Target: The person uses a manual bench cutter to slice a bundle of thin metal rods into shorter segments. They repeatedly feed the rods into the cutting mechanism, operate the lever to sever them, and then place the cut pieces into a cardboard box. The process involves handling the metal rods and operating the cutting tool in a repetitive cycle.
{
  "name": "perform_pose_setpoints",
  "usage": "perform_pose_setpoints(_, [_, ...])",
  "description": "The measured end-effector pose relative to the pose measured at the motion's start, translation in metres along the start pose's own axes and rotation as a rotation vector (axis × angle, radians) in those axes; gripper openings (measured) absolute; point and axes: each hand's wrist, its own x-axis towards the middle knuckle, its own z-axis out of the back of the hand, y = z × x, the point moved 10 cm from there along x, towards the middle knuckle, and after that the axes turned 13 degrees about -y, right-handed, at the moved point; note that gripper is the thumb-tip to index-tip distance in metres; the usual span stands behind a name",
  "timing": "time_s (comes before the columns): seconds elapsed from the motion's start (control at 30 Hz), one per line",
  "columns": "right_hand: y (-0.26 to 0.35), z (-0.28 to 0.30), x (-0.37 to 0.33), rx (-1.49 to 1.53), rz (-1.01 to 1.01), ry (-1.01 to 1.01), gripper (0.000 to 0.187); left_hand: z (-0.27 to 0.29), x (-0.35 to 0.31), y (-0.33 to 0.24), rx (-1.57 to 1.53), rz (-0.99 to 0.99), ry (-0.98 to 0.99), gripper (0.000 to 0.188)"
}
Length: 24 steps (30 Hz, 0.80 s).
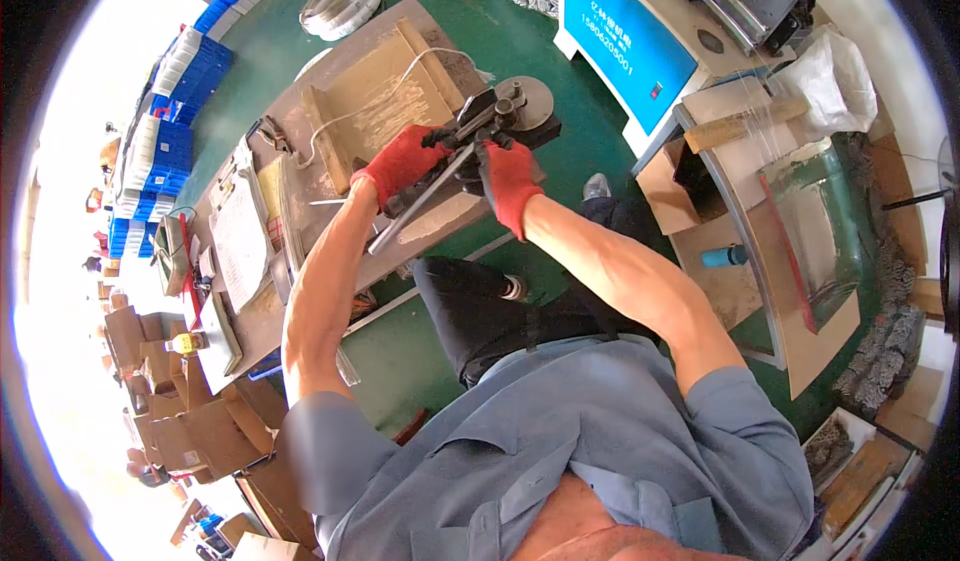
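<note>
A round metal disc (538, 101) with a bolt-like knob belongs to a bench-mounted tool at the table's far right corner. From this tool a long grey metal bar (415, 213) slants down toward the table's near edge. My left hand (405, 164), in a red glove with dark fingers, is closed beside the tool, left of the bar; what lies in its fingers is hidden. My right hand (510, 181), gloved alike, is closed around the bar's upper part, just below the disc.
The brown table (290, 111) carries a shallow wooden tray (345, 156), a white cord, pliers (272, 133) and papers (240, 241). At right stand a blue-panelled machine (625, 46) and a side bench with a blue bottle (724, 257). Cardboard boxes (215, 431) are stacked at left.
</note>
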Motion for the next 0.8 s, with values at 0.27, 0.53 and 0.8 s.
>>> perform_pose_setpoints(0.27, [0.057, 0.055, 0.002, -0.484, 0.262, 0.104, 0.024, 0.000, -0.020, -0.024, -0.106, 0.102, -0.093, 0.025])
perform_pose_setpoints(0.53, [0.193, 0.028, -0.050, -1.123, 1.253, 0.014, 0.038, 0.015, -0.021, -0.053, -0.536, 0.306, -0.178, 0.024])
perform_pose_setpoints(0.8, [0.158, -0.015, 0.013, -0.355, 0.163, 0.298, 0.030, 0.027, -0.017, -0.082, -0.525, 0.300, -0.214, 0.024])
